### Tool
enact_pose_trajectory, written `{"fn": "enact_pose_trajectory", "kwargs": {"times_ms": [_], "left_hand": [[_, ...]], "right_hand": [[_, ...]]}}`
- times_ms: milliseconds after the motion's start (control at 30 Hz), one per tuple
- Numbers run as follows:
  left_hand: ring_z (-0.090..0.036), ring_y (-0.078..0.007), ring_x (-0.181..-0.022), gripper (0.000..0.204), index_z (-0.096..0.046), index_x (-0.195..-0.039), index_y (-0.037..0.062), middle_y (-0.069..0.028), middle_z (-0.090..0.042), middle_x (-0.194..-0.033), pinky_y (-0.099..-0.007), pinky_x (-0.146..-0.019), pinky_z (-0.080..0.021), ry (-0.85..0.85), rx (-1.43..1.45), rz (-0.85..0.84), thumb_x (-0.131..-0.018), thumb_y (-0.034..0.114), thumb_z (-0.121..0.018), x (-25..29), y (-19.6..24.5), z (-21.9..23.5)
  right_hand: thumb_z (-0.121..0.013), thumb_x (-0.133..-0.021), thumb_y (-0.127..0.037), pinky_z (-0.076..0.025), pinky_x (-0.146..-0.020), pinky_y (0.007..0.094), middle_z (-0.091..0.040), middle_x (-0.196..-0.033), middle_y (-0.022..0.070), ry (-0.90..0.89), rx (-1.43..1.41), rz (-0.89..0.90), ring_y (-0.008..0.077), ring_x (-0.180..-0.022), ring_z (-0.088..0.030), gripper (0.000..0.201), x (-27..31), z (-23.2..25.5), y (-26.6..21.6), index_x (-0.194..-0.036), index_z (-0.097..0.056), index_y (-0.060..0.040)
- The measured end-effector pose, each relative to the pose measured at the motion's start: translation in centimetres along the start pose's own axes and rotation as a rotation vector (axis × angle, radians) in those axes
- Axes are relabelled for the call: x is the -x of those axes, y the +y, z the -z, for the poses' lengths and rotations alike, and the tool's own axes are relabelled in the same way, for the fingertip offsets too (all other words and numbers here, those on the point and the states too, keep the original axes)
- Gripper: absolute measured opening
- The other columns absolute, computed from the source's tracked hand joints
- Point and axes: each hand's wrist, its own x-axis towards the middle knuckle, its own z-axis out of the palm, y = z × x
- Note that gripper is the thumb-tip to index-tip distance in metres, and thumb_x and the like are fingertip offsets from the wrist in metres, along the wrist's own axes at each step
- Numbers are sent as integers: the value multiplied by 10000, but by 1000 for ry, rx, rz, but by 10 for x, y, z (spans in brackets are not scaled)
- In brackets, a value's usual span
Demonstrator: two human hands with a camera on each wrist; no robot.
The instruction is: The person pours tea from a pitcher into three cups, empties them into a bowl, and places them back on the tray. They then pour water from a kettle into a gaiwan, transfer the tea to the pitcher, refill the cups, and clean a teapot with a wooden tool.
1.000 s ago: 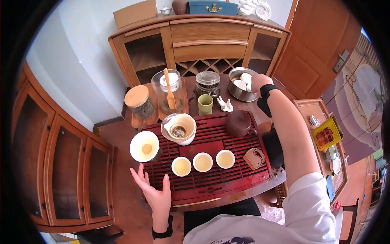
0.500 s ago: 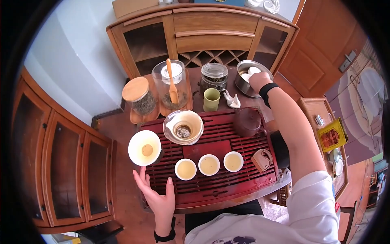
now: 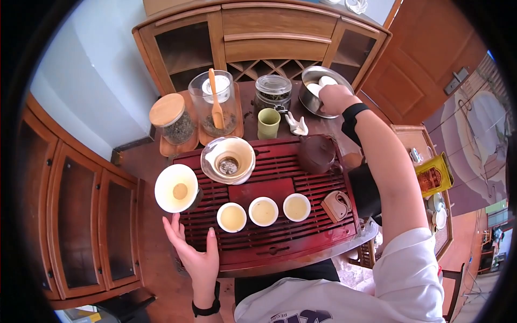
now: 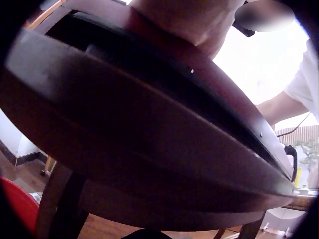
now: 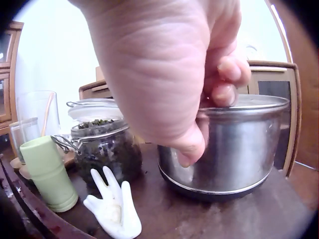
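At the back right, my right hand pinches the rim of a steel pot. In the right wrist view the thumb lies on the outside of the pot wall, with the other fingers bent over the rim. White rounded pieces sit inside the pot, partly hidden by the hand. My left hand is held with thumb and fingers spread at the front left of the slatted red tea tray. Its fingertips are right below a large white cup of pale tea.
Three small tea-filled cups, a strainer on a vessel and a brown teapot stand on the tray. Behind it are a green cup, a white hand-shaped ornament, a clamp-lid jar and two tea containers.
My right hand has moved inward over the pot's rim, covering more of the white pieces. The left hand keeps its spread pose near the large cup. The head view has shifted slightly.
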Motion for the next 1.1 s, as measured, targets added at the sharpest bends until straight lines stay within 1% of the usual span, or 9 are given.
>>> {"fn": "enact_pose_trajectory", "kwargs": {"times_ms": [267, 433, 567, 633, 667, 700, 767, 867, 1100], "left_hand": [[-415, -372, -1386, 897, -147, -1553, -21, -276, -400, -1480, -508, -1149, -340, 60, 41, -71, -842, 14, -694, 0, -6, -1], [-427, -312, -1386, 664, -291, -1505, -9, -227, -432, -1486, -457, -1160, -339, 202, 135, -156, -915, -65, -590, 6, -12, -1], [-471, -312, -1356, 555, -365, -1450, -24, -232, -466, -1459, -444, -1129, -383, 270, 176, -268, -930, -80, -552, 19, 1, 6], [-514, -312, -1309, 526, -378, -1436, -31, -240, -501, -1417, -430, -1096, -421, 200, 255, -360, -936, -79, -536, 36, 21, 10], [-546, -306, -1265, 508, -384, -1426, -37, -244, -533, -1374, -407, -1055, -459, 138, 324, -357, -941, -65, -533, 46, 34, 10], [-552, -302, -1247, 511, -380, -1428, -39, -236, -548, -1342, -404, -1012, -492, 22, 413, -312, -962, 51, -571, 56, 46, 10], [-559, -308, -1232, 711, -359, -1444, -29, -219, -518, -1354, -401, -985, -500, -207, 652, -95, -901, 242, -729, 73, 71, 7], [-504, -308, -1294, 1238, -110, -1568, 58, -200, -436, -1434, -419, -986, -488, -587, 860, 324, -732, 698, -762, 80, 105, 6], [-307, -277, -1454, 1314, -46, -1578, 61, -155, -236, -1589, -457, -1156, -328, -817, 1045, 460, -701, 699, -788, 83, 114, -2]], "right_hand": [[-757, -799, -194, -557, -750, 437, -721, -869, 156, 122, 89, 140, 345, -859, -703, 162, 73, 76, 14, -855, -742, -43], [-699, -801, -223, -518, -682, 466, -661, -779, 152, 205, 107, 324, 378, -779, -648, 195, 180, 117, 0, -793, -698, -28], [-686, -761, -167, -490, -590, 421, -543, -703, 100, 298, -14, 548, 318, -683, -604, 173, 263, 120, -14, -682, -575, -61], [-685, -676, -160, -478, -544, 378, -491, -686, 60, 320, -18, 619, 259, -652, -586, 201, 301, 120, -29, -642, -503, -84], [-658, -669, -166, -499, -529, 320, -520, -725, 0, 292, -5, 671, 158, -709, -600, 101, 316, 119, -31, -674, -561, -138], [-653, -642, -170, -490, -515, 303, -505, -713, -1, 301, -16, 693, 166, -691, -592, 133, 329, 115, -37, -647, -526, -133], [-643, -624, -171, -476, -496, 287, -488, -703, -3, 287, -71, 748, 155, -675, -573, 127, 347, 105, -47, -643, -527, -125], [-637, -597, -177, -428, -473, 254, -454, -689, -7, 276, -85, 828, 131, -640, -519, 116, 366, 88, -61, -636, -543, -122], [-644, -594, -204, -356, -497, 257, -434, -655, -19, 295, -89, 945, 131, -647, -489, 120, 380, 61, -83, -598, -548, -133]]}}
